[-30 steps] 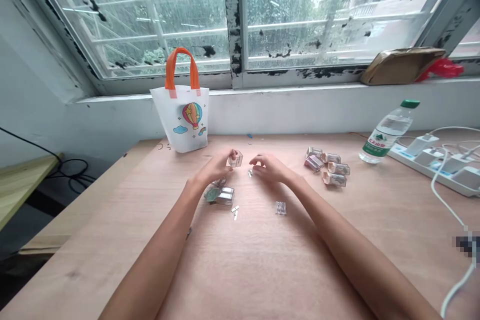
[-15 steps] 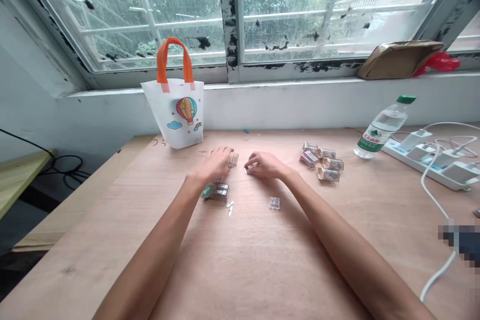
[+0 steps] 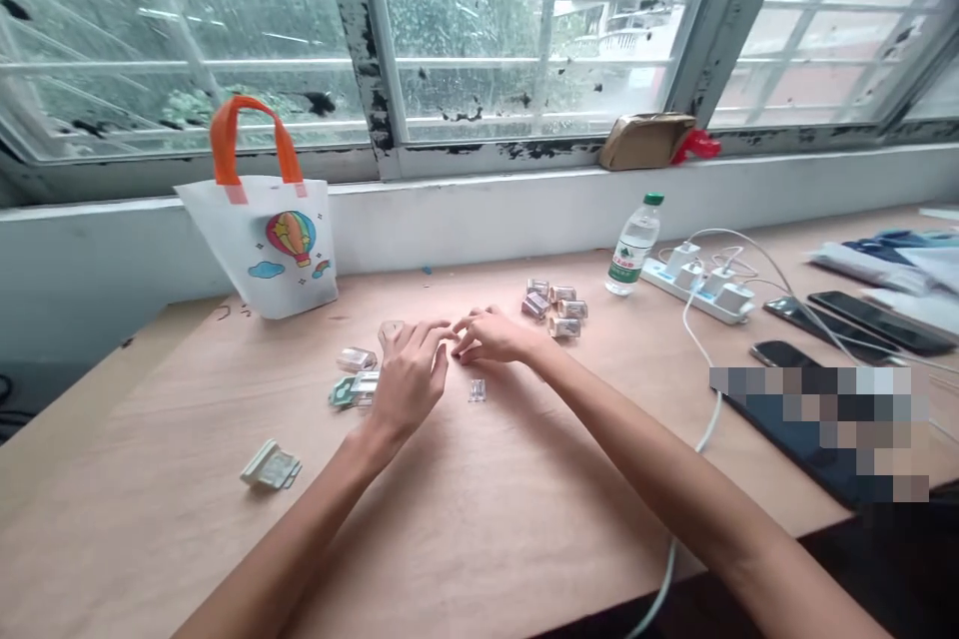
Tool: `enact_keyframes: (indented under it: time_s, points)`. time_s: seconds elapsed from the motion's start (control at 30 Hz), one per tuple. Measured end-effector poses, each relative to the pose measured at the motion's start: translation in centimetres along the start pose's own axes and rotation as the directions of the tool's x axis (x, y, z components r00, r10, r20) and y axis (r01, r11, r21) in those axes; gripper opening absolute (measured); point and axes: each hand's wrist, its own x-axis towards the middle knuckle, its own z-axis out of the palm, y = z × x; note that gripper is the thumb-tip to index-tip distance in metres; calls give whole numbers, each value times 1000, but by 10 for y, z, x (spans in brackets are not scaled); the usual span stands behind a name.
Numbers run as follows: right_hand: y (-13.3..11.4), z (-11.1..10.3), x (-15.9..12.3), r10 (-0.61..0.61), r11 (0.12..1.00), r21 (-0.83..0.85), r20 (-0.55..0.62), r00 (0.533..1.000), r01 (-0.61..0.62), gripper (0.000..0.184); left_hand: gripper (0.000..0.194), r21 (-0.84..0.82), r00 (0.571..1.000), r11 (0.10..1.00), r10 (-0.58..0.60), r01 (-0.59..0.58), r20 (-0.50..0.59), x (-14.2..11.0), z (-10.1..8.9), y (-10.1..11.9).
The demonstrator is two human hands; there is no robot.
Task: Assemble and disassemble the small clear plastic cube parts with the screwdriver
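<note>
Left hand and right hand meet fingertips over the worktop.
Both curled, grasp unclear; small clear plastic piece just near.

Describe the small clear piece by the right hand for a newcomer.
On the wooden desk under the window, find the right hand. Just below its fingertips sits a small clear plastic piece, alone, unlike the cluster of pieces beyond the hand.

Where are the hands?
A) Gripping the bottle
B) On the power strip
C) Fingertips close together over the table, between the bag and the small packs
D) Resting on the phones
C: the left hand and right hand nearly meet at the fingertips over the table, between the bag and the small packs.
</note>
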Motion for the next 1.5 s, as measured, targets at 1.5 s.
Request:
enact_keyframes:
  time_s: [1.5]
  points:
    - [-16,20,-97,463,501,858,-380,801,117,27,35,-593,896,676,-375,439,236,-17,37,37]
